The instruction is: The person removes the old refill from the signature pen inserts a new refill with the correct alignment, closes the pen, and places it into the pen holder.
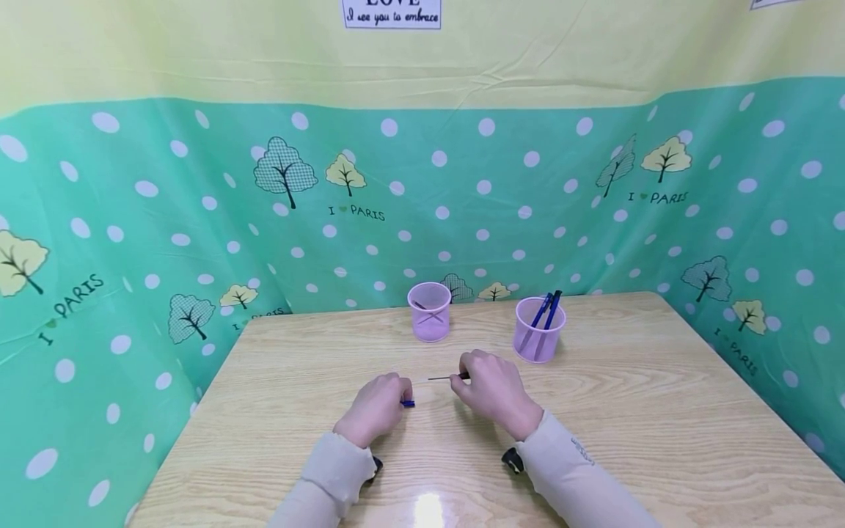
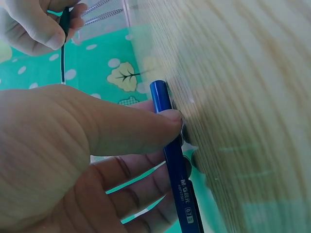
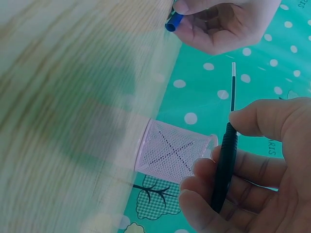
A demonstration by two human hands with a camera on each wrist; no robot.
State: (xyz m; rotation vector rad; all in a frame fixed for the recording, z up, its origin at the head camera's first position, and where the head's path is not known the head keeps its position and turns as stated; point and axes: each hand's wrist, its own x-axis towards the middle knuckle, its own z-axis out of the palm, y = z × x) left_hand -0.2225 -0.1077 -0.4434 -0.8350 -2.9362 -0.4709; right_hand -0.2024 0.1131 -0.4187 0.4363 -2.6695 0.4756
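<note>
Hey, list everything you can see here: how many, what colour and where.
pen tube: one, blue, in the left hand
pen piece: one, black, in the right hand
thin refill: one, dark with pale tip, sticking out of the black piece
mesh cups: two, pale purple, far side of the table
pens: two, dark blue, in the right-hand cup
thin sticks: count unclear, dark, in the other cup
table: one, pale wood-grain, under the cups
printed cloth: green and yellow, behind
hands: two, bare, above the table
sleeves: two, pale, on the arms

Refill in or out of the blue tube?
Out: the refill protrudes from the black grip in the right hand, clear of the blue tube in the left hand.
</note>
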